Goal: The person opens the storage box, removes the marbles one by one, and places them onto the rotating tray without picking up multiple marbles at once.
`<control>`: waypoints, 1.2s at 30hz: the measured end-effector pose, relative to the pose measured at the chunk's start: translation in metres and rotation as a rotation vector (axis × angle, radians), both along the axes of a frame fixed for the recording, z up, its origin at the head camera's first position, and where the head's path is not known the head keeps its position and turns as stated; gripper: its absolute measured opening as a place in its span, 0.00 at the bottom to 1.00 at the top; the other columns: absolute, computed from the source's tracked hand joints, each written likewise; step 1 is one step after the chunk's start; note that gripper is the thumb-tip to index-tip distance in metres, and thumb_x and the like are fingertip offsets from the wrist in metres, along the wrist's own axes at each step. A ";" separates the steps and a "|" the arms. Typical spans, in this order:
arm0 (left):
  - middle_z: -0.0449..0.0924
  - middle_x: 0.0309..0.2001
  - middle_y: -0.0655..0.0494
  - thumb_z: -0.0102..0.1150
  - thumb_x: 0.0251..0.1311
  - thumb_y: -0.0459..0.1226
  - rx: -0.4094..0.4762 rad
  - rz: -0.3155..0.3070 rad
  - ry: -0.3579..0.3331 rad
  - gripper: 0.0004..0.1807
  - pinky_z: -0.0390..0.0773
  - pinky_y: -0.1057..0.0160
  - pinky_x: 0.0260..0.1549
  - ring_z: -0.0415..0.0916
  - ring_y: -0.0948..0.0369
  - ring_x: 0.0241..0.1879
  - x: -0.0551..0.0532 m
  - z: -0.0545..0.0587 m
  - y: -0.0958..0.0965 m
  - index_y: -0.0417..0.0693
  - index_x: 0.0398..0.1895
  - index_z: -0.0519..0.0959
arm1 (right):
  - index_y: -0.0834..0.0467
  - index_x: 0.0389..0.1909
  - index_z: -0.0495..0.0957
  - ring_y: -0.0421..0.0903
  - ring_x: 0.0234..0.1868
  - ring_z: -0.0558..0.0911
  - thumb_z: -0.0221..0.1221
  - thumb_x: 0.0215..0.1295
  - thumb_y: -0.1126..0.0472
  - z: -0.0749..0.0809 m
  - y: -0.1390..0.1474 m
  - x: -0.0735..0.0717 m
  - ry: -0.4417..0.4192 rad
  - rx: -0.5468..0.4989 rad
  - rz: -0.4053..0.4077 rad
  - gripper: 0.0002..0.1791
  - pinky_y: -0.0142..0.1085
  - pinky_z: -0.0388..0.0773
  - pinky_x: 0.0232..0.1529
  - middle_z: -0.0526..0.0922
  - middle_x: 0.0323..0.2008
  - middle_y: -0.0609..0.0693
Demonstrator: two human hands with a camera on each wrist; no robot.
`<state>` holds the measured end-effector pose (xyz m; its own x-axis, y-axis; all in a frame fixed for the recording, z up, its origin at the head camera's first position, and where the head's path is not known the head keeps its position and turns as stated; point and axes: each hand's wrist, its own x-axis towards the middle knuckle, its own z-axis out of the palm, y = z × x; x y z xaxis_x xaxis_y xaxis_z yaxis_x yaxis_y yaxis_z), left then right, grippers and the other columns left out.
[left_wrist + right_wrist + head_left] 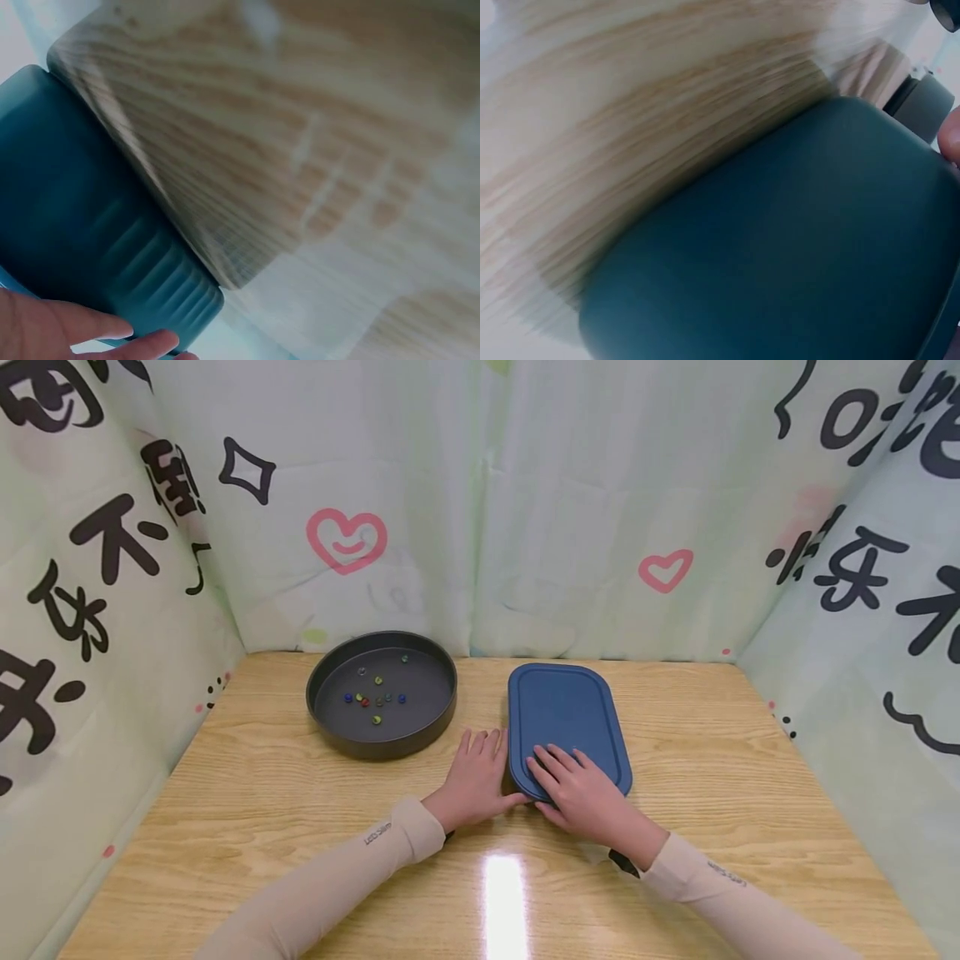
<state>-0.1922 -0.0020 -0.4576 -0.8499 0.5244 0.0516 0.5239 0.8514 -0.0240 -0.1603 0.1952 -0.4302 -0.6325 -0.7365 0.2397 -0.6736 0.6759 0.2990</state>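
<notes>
A blue rectangular box with a rimmed lid (562,706) lies on the table, a little right of the middle. My left hand (477,785) is at its left side, fingers extended forward and thumb at the near left corner. In the left wrist view, its fingers (94,326) reach along the ribbed wall of the box (90,202). My right hand (588,795) rests on the near part of the lid with fingers spread, its thumb by the near edge. The right wrist view shows the smooth end of the box (765,247) and one fingertip (951,135).
Left of the box stands a round dark pan (382,747) with several small coloured marbles (377,720) scattered on its bottom. The wooden table (697,760) ends at printed curtains (585,510) at the back and on both sides.
</notes>
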 end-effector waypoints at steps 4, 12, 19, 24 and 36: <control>0.60 0.69 0.45 0.42 0.56 0.70 0.000 0.000 -0.021 0.52 0.54 0.47 0.68 0.58 0.48 0.68 -0.001 0.000 0.001 0.40 0.72 0.54 | 0.59 0.58 0.75 0.53 0.57 0.77 0.63 0.56 0.44 0.001 0.002 0.000 0.004 -0.005 0.020 0.32 0.45 0.78 0.48 0.77 0.58 0.57; 0.56 0.71 0.45 0.40 0.56 0.71 -0.016 -0.005 -0.056 0.53 0.53 0.48 0.69 0.55 0.48 0.70 -0.003 -0.002 0.002 0.41 0.72 0.53 | 0.59 0.54 0.78 0.52 0.53 0.81 0.64 0.55 0.45 0.001 0.005 -0.001 0.057 -0.031 0.086 0.30 0.42 0.80 0.45 0.81 0.53 0.57; 0.55 0.71 0.45 0.39 0.55 0.71 -0.024 -0.011 -0.058 0.54 0.52 0.48 0.69 0.53 0.48 0.71 -0.005 -0.006 0.002 0.40 0.72 0.52 | 0.60 0.53 0.78 0.52 0.51 0.82 0.65 0.54 0.45 0.000 0.005 -0.003 0.098 -0.015 0.125 0.30 0.40 0.81 0.41 0.81 0.52 0.58; 0.54 0.72 0.45 0.40 0.56 0.71 -0.013 -0.010 -0.065 0.54 0.52 0.48 0.69 0.53 0.48 0.71 -0.005 -0.005 0.002 0.39 0.72 0.52 | 0.61 0.52 0.79 0.52 0.50 0.83 0.65 0.54 0.46 0.002 0.005 -0.004 0.116 -0.005 0.155 0.29 0.40 0.81 0.41 0.82 0.50 0.58; 0.54 0.72 0.45 0.40 0.56 0.70 -0.008 -0.009 -0.068 0.53 0.52 0.47 0.69 0.53 0.47 0.71 -0.004 -0.001 0.002 0.39 0.72 0.52 | 0.61 0.51 0.80 0.51 0.47 0.84 0.61 0.58 0.46 0.000 0.007 -0.009 0.151 -0.017 0.208 0.26 0.40 0.81 0.42 0.84 0.48 0.56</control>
